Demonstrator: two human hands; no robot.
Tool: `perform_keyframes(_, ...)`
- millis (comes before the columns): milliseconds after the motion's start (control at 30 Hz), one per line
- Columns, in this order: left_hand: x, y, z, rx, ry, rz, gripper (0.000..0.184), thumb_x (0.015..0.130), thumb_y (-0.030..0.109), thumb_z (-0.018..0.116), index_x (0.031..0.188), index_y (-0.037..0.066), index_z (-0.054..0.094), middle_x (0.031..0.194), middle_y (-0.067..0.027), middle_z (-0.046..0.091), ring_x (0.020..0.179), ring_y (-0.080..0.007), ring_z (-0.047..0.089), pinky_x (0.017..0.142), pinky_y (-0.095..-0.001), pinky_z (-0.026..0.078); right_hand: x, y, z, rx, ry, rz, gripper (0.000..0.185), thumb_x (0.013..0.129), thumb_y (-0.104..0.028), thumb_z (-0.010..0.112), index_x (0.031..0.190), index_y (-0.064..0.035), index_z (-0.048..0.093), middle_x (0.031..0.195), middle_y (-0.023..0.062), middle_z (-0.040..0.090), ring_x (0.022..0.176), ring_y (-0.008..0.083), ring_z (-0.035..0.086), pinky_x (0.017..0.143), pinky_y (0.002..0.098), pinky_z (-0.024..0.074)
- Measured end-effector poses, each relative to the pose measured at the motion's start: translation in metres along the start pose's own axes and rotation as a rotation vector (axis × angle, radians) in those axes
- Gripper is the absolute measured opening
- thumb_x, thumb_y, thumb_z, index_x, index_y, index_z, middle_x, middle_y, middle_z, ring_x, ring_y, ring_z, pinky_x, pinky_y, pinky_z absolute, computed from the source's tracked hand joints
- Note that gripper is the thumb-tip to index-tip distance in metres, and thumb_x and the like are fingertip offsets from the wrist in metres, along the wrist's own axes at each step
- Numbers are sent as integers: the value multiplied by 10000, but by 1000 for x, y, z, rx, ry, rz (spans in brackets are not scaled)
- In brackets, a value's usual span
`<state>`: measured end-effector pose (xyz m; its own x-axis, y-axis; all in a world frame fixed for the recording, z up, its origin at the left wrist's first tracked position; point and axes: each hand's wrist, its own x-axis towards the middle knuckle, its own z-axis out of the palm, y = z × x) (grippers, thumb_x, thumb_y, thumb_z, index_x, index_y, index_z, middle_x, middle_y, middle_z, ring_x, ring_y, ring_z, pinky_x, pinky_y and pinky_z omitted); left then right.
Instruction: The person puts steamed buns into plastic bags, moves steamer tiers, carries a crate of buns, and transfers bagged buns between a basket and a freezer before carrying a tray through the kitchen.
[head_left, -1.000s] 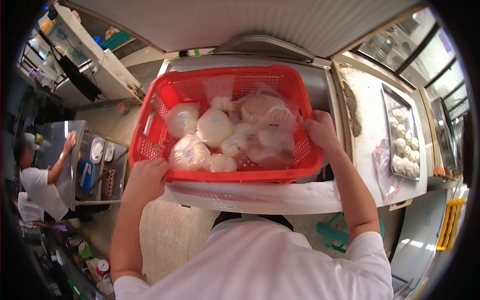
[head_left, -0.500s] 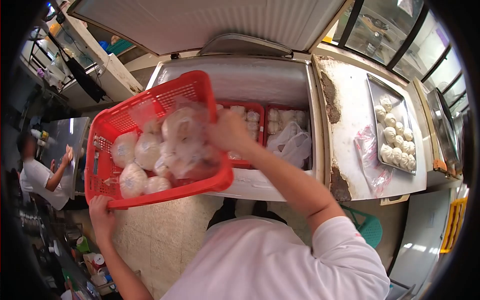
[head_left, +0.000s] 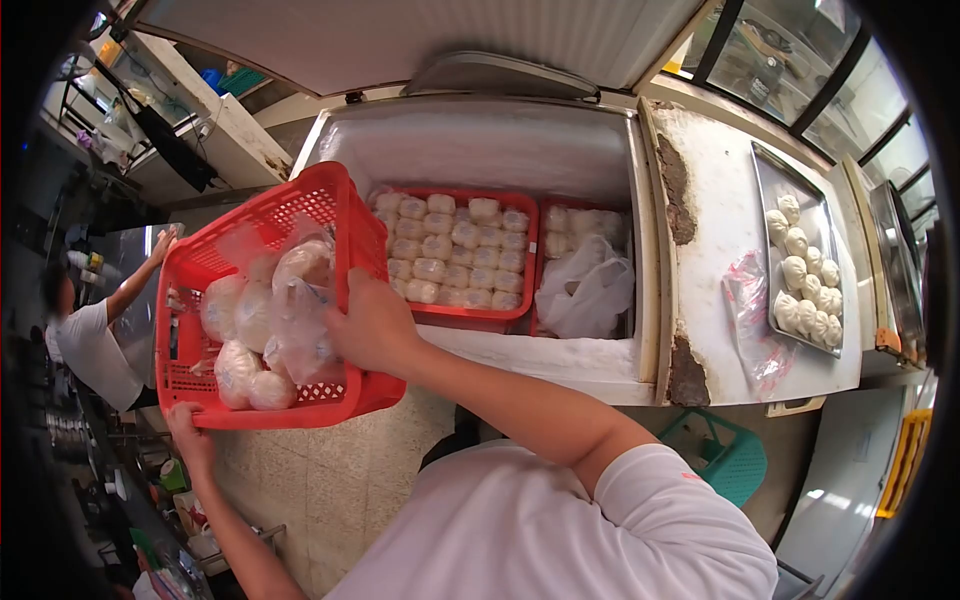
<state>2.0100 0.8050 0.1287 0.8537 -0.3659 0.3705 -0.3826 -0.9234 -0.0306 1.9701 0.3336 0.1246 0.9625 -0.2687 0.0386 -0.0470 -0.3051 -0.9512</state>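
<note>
And here is the red basket [head_left: 270,414], held up over the floor at the left front of the chest freezer [head_left: 590,362], carried between two hands on its rim. The right hand [head_left: 375,322] has the end nearest the freezer, fingers bent over the side wall, their tips lost behind plastic and bags, so whether they spread or press together I cannot tell. Down at the near left corner, the left hand [head_left: 188,428] curls round the edge, thumb side up, the fingers mostly hidden beneath; that low hold probably props the weight, while the right one likely steadies the far end. Inside, round plastic-wrapped white bundles [head_left: 240,370] lie heaped loosely, the high walls presumably keeping them from rolling out. The freezer lid [head_left: 430,35] stands raised, leaving the inside open to reach: a red crate [head_left: 519,312] packed in tidy rows of wrapped white pieces [head_left: 460,245], laid so close, I judge, to save room, with a white plastic bag [head_left: 590,295] just beside it. Away right, a metal tray [head_left: 760,170] bears pleated buns [head_left: 800,268], well apart from both hands.
</note>
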Motion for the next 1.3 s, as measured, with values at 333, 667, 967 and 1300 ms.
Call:
perform_keyframes(333,10,28,-10,-76,51,-61,227,760,61,645,984,85,621,1019,-105,628,1143,-350,570,1182,-520,285,2,0,4,2,-24,120,338,829,-206,661,1023,59,581,944,313,680,932,463,689,827,525,532)
perform_keyframes(667,4,24,9,-137,293,-137,123,711,30,701,757,110,620,868,-76,620,1125,-343,579,1197,-559,244,7,-30,10,-506,355,-476,390,800,-169,726,1125,22,625,1085,240,636,929,390,637,842,459,532)
perform_keyframes(967,3,28,6,-201,315,-175,129,684,24,691,741,102,605,853,-65,599,1095,-336,575,1191,-577,232,13,-74,57,-673,-462,-582,178,790,-80,742,943,-23,669,829,155,653,851,378,639,780,477,518)
perform_keyframes(1300,5,25,7,-250,319,-185,129,680,33,685,732,111,596,829,-53,573,1069,-319,578,1178,-582,232,-20,-138,59,-684,-761,-594,61,772,-34,679,822,-6,659,796,161,631,789,366,631,724,476,516)
